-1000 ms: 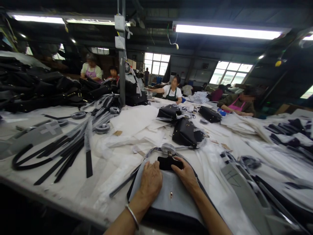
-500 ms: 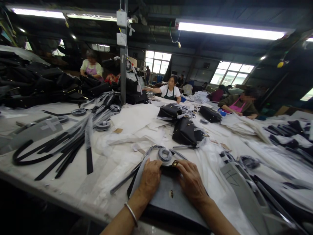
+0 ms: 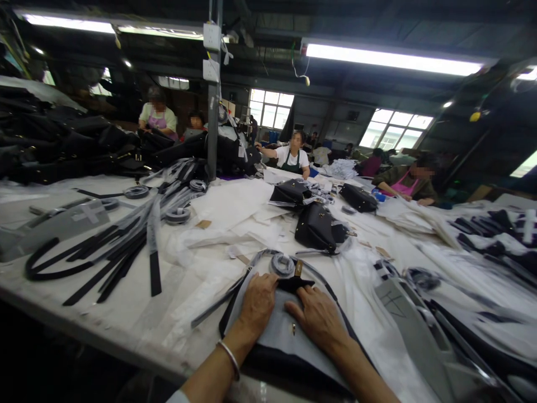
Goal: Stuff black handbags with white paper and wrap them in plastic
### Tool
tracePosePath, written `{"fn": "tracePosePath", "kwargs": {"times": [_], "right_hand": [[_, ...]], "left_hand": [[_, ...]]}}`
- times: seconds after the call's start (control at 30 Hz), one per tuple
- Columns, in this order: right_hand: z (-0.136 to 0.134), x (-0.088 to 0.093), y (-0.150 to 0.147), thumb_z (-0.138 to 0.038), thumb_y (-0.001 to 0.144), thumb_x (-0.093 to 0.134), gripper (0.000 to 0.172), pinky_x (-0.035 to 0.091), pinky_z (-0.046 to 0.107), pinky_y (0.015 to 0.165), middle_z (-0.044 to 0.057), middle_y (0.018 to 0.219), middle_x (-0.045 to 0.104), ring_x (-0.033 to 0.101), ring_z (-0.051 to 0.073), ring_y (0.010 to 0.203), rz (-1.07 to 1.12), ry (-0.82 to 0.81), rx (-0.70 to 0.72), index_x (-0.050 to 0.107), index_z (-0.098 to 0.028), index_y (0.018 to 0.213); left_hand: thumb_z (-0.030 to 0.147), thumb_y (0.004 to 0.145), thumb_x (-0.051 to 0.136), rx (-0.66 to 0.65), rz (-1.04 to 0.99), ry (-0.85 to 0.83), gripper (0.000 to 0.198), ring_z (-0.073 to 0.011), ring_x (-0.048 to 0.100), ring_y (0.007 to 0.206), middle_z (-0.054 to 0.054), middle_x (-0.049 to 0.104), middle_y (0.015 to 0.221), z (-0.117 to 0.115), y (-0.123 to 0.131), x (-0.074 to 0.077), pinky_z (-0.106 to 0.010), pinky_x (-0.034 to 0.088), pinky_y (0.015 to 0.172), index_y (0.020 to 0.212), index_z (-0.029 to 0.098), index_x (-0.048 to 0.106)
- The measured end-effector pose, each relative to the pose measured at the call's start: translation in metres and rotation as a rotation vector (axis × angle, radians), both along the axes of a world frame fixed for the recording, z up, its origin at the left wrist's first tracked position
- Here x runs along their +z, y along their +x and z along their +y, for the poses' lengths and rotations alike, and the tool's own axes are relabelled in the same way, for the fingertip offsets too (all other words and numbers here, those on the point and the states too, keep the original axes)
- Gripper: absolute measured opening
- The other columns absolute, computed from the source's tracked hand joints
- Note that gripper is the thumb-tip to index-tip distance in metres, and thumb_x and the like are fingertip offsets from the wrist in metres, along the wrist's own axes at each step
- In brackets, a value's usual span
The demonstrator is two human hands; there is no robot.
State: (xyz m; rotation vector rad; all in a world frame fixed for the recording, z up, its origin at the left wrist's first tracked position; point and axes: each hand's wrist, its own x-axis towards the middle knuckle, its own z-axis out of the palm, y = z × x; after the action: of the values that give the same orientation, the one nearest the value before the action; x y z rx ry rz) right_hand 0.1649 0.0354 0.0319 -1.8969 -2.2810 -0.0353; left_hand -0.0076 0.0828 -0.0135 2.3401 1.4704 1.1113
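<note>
- The bag lies flat on the surface right in front of you, grey cover up, between your forearms.
- Your left grip is curled at the left end of the black tab; you cannot tell from here whether it pinches or only presses, as the fingertips are partly hidden.
- Your right grip is loosely open, thumb set apart from the fingers, which touch the tab's right part.
- Expect the tab to be soft and bendy, likely to fold or spring back; take it by its two ends and keep it level.
- The gold clasp stands up from the tab and looks hard and easily scratched, so hold the tab beside it, not by the metal.
- The bag itself should be light and pliable; lift it by its black sides, since the cover may be slick and slide.
- Keep your fingers off the small gold fitting below.
</note>
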Motion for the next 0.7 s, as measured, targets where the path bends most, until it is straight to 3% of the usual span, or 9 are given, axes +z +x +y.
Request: {"fn": "tracePosePath", "kwargs": {"times": [0.23, 0.37, 0.43, 0.53, 0.63, 0.7], "right_hand": [[0.014, 0.007, -0.003, -0.057, 0.102, 0.037, 0.056, 0.046, 0.037, 0.079, 0.013, 0.087, 0.075, 0.070, 0.029, 0.088, 0.007, -0.094, -0.040, 0.076, -0.019, 0.085], [0.015, 0.001, 0.000, -0.054, 0.103, 0.030, 0.064, 0.047, 0.041, 0.079, 0.017, 0.085, 0.075, 0.070, 0.032, 0.085, 0.022, -0.086, -0.170, 0.076, -0.017, 0.080], [0.012, -0.007, 0.004, -0.056, 0.101, 0.037, 0.058, 0.048, 0.041, 0.079, 0.016, 0.083, 0.073, 0.069, 0.031, 0.084, 0.083, -0.003, -0.236, 0.073, -0.017, 0.078], [0.008, -0.021, 0.014, -0.061, 0.094, 0.050, 0.047, 0.051, 0.041, 0.079, 0.014, 0.089, 0.068, 0.065, 0.030, 0.087, 0.294, 0.283, -0.248, 0.067, -0.017, 0.087], [0.004, -0.026, 0.020, -0.061, 0.091, 0.056, 0.056, 0.052, 0.046, 0.090, 0.018, 0.119, 0.061, 0.058, 0.031, 0.112, 0.514, 0.543, -0.115, 0.055, -0.015, 0.123], [0.002, -0.022, 0.020, -0.053, 0.091, 0.061, 0.063, 0.046, 0.050, 0.102, 0.019, 0.135, 0.054, 0.049, 0.032, 0.128, 0.531, 0.578, 0.049, 0.044, -0.016, 0.139]], "left_hand": [[0.016, 0.097, 0.042, 0.016, -0.063, -0.016, 0.026, -0.0229, 0.069, 0.095, -0.007, 0.074, 0.097, 0.006, 0.003, -0.005, -0.047, 0.049, 0.103, 0.103, 0.020, 0.066], [0.018, 0.097, 0.042, -0.043, -0.116, -0.047, 0.025, -0.0222, 0.069, 0.097, -0.005, 0.074, 0.100, 0.005, 0.001, 0.000, -0.048, 0.045, 0.107, 0.103, 0.021, 0.066], [0.019, 0.097, 0.041, -0.072, -0.146, -0.070, 0.025, -0.0216, 0.069, 0.099, -0.005, 0.074, 0.103, 0.004, -0.002, 0.005, -0.049, 0.043, 0.109, 0.103, 0.022, 0.065], [0.019, 0.095, 0.040, -0.099, -0.191, -0.109, 0.024, -0.0213, 0.068, 0.098, -0.005, 0.073, 0.101, 0.001, -0.005, 0.013, -0.049, 0.042, 0.110, 0.100, 0.022, 0.063], [0.014, 0.088, 0.040, -0.138, -0.227, -0.144, 0.024, -0.0201, 0.066, 0.092, -0.002, 0.072, 0.092, -0.004, -0.007, 0.021, -0.050, 0.035, 0.114, 0.092, 0.023, 0.062], [0.011, 0.081, 0.041, -0.161, -0.248, -0.165, 0.024, -0.0199, 0.065, 0.089, 0.000, 0.070, 0.087, -0.008, -0.008, 0.026, -0.053, 0.030, 0.116, 0.086, 0.024, 0.060]]}}
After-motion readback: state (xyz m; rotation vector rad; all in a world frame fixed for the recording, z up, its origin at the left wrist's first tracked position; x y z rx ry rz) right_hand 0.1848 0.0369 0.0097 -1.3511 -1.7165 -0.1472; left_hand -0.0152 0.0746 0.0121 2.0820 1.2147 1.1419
